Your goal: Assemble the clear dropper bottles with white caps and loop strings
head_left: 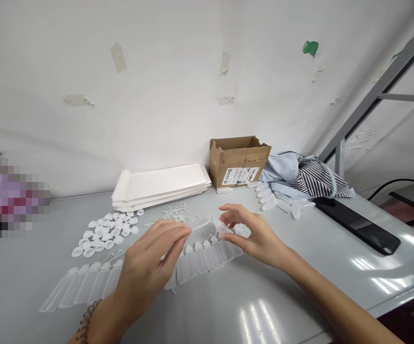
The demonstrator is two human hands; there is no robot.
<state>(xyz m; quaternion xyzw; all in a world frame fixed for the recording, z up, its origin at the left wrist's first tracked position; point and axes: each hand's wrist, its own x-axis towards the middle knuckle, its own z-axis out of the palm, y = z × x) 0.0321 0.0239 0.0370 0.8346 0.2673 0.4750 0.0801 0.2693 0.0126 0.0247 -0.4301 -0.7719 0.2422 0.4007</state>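
Observation:
My right hand [253,234] pinches a small clear plastic tube [222,228] between thumb and fingers, just above a row of clear tubes [203,255] lying side by side on the grey table [228,306]. My left hand [149,267] has its fingertips pressed together on a thin white plastic strip [201,225] that runs across to the tube. A second row of tubes [81,284] lies to the left of that hand. A pile of white round caps [104,234] and several thin white loops [178,212] lie farther back.
A stack of white sheets [160,186] and an open cardboard box [237,160] stand at the wall. Loose clear tubes [278,200] lie beside crumpled cloth [303,174]. A black phone [359,224] rests at the right. The table's edge runs along the lower right.

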